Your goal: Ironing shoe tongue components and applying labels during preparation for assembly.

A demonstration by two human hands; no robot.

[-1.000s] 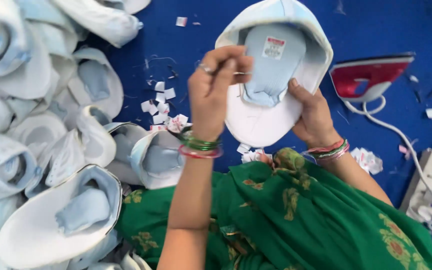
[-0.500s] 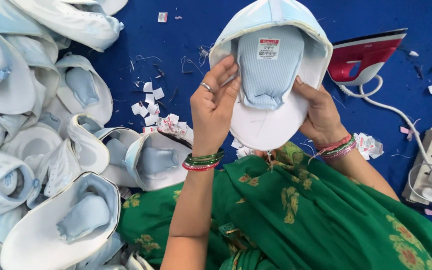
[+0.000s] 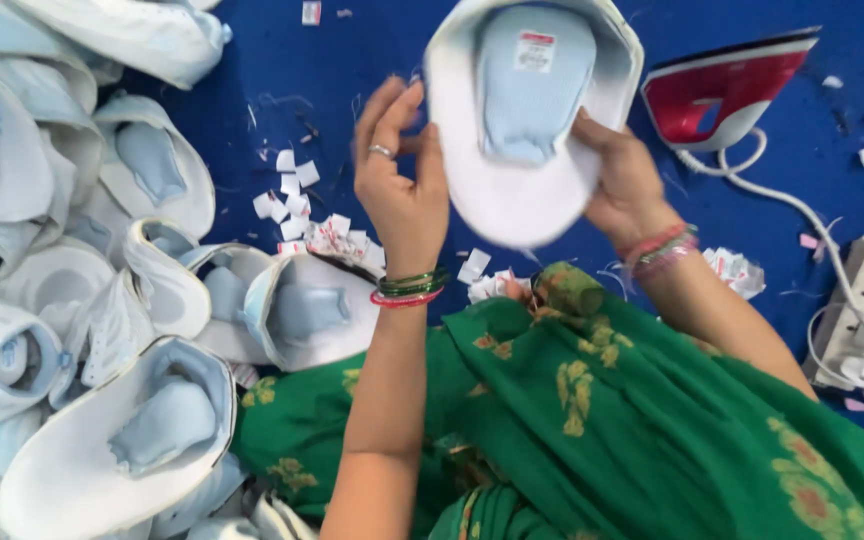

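Blue floor cloth (image 3: 282, 70), pale padded pieces (image 3: 102, 300), paper scraps (image 3: 297, 200), iron (image 3: 727, 95), power strip (image 3: 852, 305)

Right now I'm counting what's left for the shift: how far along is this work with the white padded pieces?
Done cannot be told: no sorted stack shows. In hand: one white padded piece, gripped by the right hand, the left hand beside its edge. Left: possibly the heap of similar pieces, with small tags lying on the blue surface.

Cap (image 3: 522, 190) blurred along lower rim, top cut by frame edge. Right hand (image 3: 624, 180) fingers hidden behind cap. Iron (image 3: 722, 95) partly cut off. Label (image 3: 534, 50) print too small.
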